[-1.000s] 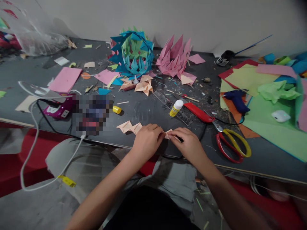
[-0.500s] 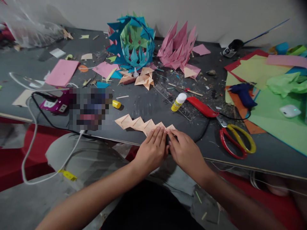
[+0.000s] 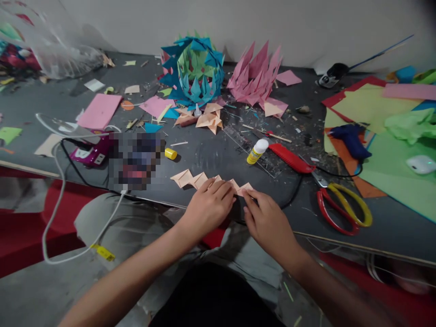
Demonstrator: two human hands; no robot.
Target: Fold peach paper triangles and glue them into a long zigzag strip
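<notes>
A zigzag strip of peach folded paper pieces (image 3: 182, 178) lies along the front edge of the dark table. Across its middle rests my left hand (image 3: 213, 202), palm down, fingers laid flat on the paper and covering part of it. My right hand (image 3: 267, 215) is at the strip's right end, its fingertips closed on the last folded piece; the thumb tip is partly hidden. Just beyond the strip stands an uncapped glue stick (image 3: 255, 153), tilted in view, with its yellow cap (image 3: 170, 153) lying further left.
Scissors (image 3: 361, 206) and a red-handled cutter (image 3: 289, 159) lie right, near a blue glue gun (image 3: 350, 141) and coloured sheets (image 3: 402, 168). Behind are a blue paper ring (image 3: 175, 68), a pink one (image 3: 254, 81) and peach folded pieces (image 3: 210, 119). A purple power strip (image 3: 91, 152) with cables sits left.
My left hand has shifted left along the strip, opening a gap from my right hand. The right hand stays at the strip's right end. The whole view has shifted slightly.
</notes>
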